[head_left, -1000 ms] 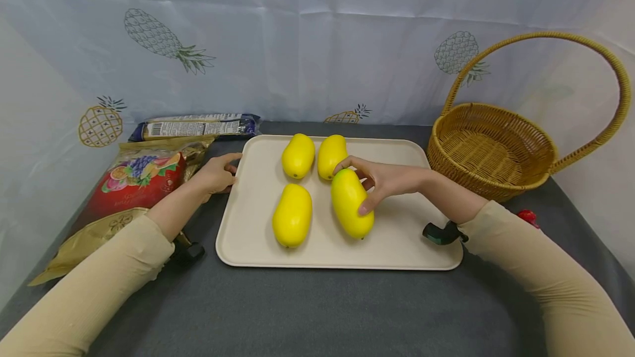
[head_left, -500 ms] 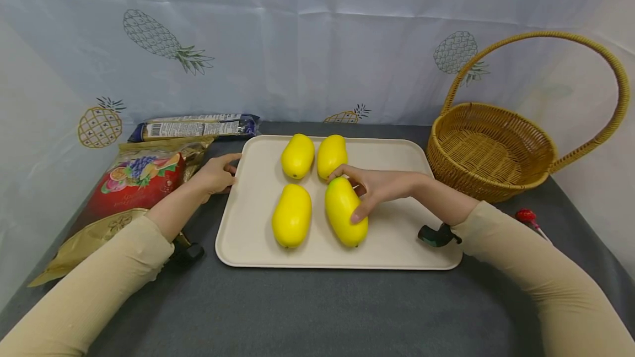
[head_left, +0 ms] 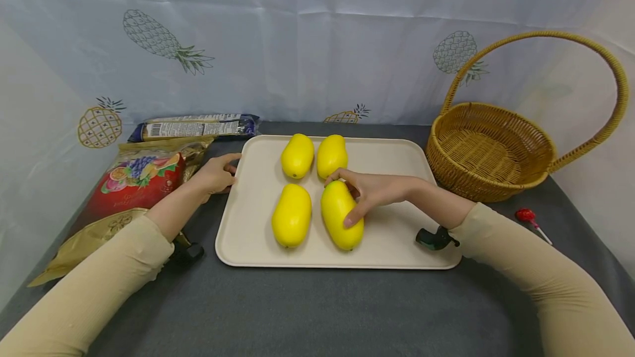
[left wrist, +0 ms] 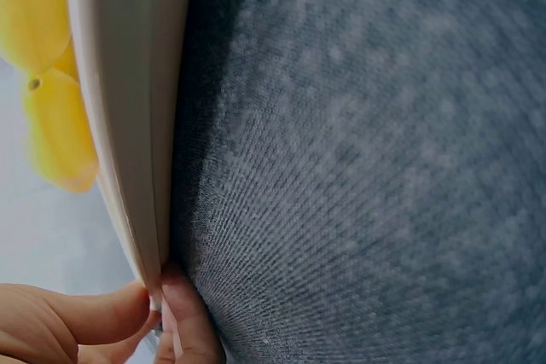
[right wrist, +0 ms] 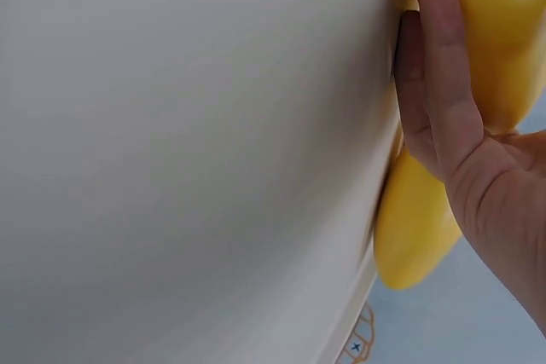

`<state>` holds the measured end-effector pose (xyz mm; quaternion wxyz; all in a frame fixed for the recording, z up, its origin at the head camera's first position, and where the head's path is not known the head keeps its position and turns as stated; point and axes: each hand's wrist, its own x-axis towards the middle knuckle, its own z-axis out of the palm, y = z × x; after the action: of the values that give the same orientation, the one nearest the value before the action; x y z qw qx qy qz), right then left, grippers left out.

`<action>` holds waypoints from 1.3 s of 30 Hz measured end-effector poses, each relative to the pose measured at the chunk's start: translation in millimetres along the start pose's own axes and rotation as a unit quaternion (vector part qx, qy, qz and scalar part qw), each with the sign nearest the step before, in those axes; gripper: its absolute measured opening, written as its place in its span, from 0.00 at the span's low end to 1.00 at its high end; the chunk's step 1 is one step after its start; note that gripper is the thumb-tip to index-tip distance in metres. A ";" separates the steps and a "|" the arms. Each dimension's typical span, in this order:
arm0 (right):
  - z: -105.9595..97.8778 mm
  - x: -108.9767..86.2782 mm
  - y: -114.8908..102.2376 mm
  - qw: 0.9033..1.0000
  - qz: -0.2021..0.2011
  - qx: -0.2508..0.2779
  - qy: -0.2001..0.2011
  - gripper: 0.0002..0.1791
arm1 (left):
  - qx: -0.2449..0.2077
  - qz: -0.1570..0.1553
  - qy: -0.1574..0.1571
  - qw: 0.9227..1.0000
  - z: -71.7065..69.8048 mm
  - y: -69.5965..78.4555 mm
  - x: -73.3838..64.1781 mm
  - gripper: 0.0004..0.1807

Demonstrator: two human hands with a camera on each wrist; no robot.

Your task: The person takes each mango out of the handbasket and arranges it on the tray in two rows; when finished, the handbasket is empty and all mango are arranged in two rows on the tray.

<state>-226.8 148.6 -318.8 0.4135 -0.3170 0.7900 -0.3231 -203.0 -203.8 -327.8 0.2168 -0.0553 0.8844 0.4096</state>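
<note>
A yellow mango [head_left: 341, 219] with a greenish tip is on the front middle of the beige tray [head_left: 397, 244]. My right hand [head_left: 372, 191] grips it from the right, thumb on the near side and fingers toward the tip. In the right wrist view the fingers [right wrist: 448, 83] lie along the mango [right wrist: 503, 31]. Left of it lies a second mango [head_left: 291, 216], and behind are two more, a left mango [head_left: 297, 156] and a right mango [head_left: 332, 156]. My left hand [head_left: 216, 174] pinches the tray's left rim, as the thumb [left wrist: 107, 313] shows in the left wrist view.
A wicker basket [head_left: 491, 150] with a tall handle stands right of the tray. Near it lies a red lollipop [head_left: 526, 215]. To the left are a red and gold candy bag [head_left: 141, 178] and a long blue package [head_left: 195, 126]. A patterned cloth [head_left: 317, 59] hangs behind.
My right hand has moved the gripped mango a little left and nearer to me, down beside the front left mango. The left hand stays at the tray rim.
</note>
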 end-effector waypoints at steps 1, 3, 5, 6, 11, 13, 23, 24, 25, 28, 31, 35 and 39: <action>0.6 0.2 -0.5 1.000 0.003 -0.002 0.002 0.47 | 0.000 -0.001 0.001 1.000 0.0 0.1 -0.1 0.39; 1.9 0.8 -0.8 1.000 0.010 -0.006 0.008 0.47 | 0.000 -0.001 0.002 1.000 -0.1 -0.7 0.5 0.39; 2.9 1.0 -1.4 1.000 0.014 -0.010 0.014 0.47 | 0.001 -0.002 0.003 1.000 0.1 -1.1 0.7 0.39; 3.4 1.3 -1.6 1.000 0.015 -0.011 0.017 0.46 | 0.001 -0.002 0.003 1.000 0.3 -1.1 0.5 0.39; 5.3 1.7 -2.2 0.999 0.024 -0.013 0.029 0.43 | 0.003 -0.002 0.003 1.000 0.4 -2.5 1.2 0.39; 5.6 1.6 -2.0 0.999 0.029 -0.015 0.032 0.42 | 0.004 0.000 0.003 1.000 0.3 -2.7 1.3 0.39; 5.4 1.0 -2.9 0.998 0.038 -0.032 0.031 0.45 | 0.003 0.002 0.002 1.000 0.5 -2.2 0.9 0.39; 5.3 0.9 -3.1 0.998 0.039 -0.032 0.031 0.45 | 0.004 0.002 0.002 1.000 0.4 -2.4 0.8 0.39; 5.2 0.7 -3.2 0.998 0.041 -0.031 0.031 0.45 | 0.005 0.002 0.002 1.000 0.4 -2.5 1.2 0.39; 4.7 -0.1 -3.3 0.998 0.043 -0.029 0.031 0.46 | 0.007 0.002 0.000 1.000 0.4 -2.4 1.6 0.39; 4.2 -0.7 -2.7 0.998 0.046 -0.021 0.029 0.47 | 0.007 0.002 0.000 1.000 0.4 -2.1 1.2 0.39; 3.8 -2.3 -2.1 0.998 0.050 0.010 0.022 0.47 | 0.007 0.002 0.000 1.000 0.5 -2.4 1.0 0.39; 2.7 -6.0 -1.9 0.998 0.053 0.034 0.016 0.47 | 0.005 0.003 0.000 1.000 0.9 -3.0 1.0 0.39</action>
<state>-221.3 151.5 -315.9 0.4274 -0.2554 0.8009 -0.3326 -202.8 -205.0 -330.8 0.2162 -0.0517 0.8864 0.4060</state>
